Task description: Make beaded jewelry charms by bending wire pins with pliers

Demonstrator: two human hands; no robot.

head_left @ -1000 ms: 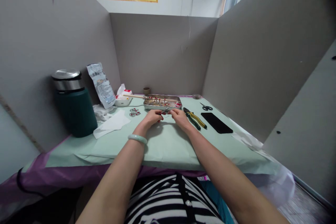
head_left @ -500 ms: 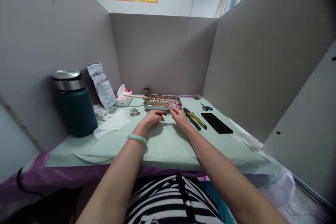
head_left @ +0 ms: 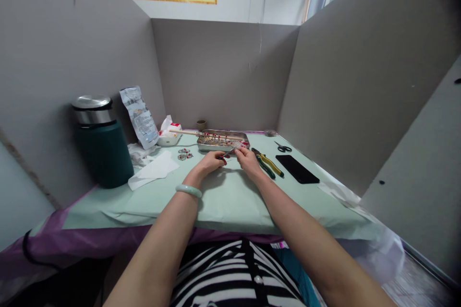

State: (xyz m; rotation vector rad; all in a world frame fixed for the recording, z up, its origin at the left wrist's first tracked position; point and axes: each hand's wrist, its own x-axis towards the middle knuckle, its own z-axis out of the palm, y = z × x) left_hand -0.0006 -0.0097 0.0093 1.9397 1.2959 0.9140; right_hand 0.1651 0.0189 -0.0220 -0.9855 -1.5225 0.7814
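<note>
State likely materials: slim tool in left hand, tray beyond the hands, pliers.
Slim tool: probably metal, going by its grey shaft; too small to judge finish.
Tray: metal, perhaps stainless steel; shiny, silvery wall.
Pliers: dark head, likely steel; yellow and dark-green handles, plastic or rubber, can't tell which.

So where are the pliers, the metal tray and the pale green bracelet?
Pliers (head_left: 268,161), head view: on the yellow handle.
Metal tray (head_left: 209,147), head view: on the front wall.
Pale green bracelet (head_left: 188,190), head view: middle of the band.
</note>
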